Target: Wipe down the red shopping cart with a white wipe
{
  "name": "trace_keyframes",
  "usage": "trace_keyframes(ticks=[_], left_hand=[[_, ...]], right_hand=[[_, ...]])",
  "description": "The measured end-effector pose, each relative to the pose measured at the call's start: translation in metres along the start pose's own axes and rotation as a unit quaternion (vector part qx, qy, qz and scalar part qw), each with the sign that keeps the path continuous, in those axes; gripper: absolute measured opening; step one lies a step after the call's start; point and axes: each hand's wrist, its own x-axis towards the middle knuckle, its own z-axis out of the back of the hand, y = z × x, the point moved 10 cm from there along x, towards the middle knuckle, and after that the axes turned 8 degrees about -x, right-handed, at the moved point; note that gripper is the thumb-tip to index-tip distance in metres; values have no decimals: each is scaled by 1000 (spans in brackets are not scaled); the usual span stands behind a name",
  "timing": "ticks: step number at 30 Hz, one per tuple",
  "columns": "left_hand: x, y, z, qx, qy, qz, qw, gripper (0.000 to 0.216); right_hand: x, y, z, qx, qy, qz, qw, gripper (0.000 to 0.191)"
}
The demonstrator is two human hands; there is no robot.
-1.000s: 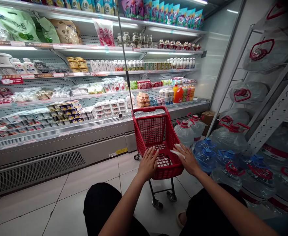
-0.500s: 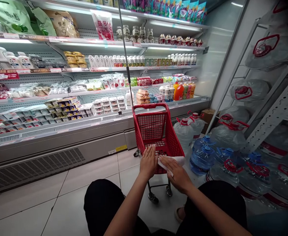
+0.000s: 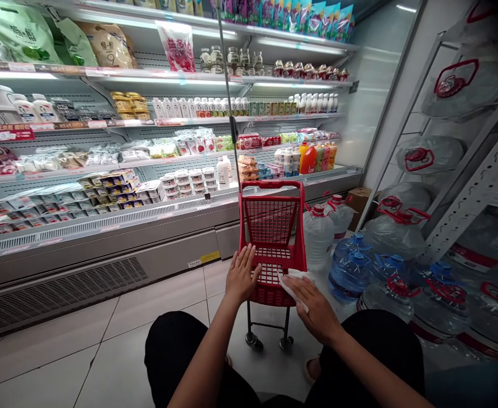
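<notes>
Beneath the right hand's (image 3: 314,309) straight fingers lies a white cloth (image 3: 298,273), at the red shopping cart's (image 3: 296,259) near right corner; whether they pinch it, I cannot tell; the left hand (image 3: 241,277), open, is at the near left corner; beyond stands a refrigerated display case (image 3: 181,250); water jugs (image 3: 350,272) stand rightward.

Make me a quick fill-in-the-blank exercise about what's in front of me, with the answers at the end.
1. The shopping cart has a basket in the color ____.
2. The right hand holds a cloth that is ____ in color.
3. Seen from the camera, the blue water bottles stand to the ____ of the cart.

Missing words: red; white; right.
</notes>
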Motion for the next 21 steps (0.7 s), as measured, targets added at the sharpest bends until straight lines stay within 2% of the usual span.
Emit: trace_keyframes(ticks=[3,5,7,9,11,12,14,17,19,21], left_hand=[[-5,33,7,13,-4,45,999,68],[-8,52,10,18,0,63,998,68],[-11,66,11,25,8,82,996,66],[-13,69,13,30,8,97,995,66],[-13,54,12,23,-2,90,996,68],[-13,39,11,13,-8,78,997,70],[-12,2,7,-21,-20,50,998,71],[-15,-49,0,-84,-18,26,996,73],[-19,-64,0,-105,-17,30,994,73],[-24,-63,3,-101,-11,29,994,77]], right_hand=[[3,17,-4,9,56,93,994,83],[10,3,-3,8,66,117,991,82],[21,-33,2,-4,44,79,996,76],[33,-72,6,-21,14,15,1000,69],[40,-90,6,-32,-9,-32,999,67],[41,-88,3,-34,-17,-41,998,69],[38,-61,-6,-29,-23,-29,999,73],[26,7,-23,-3,-8,32,999,82],[20,38,-29,12,9,58,998,84],[20,45,-29,12,26,78,997,84]])
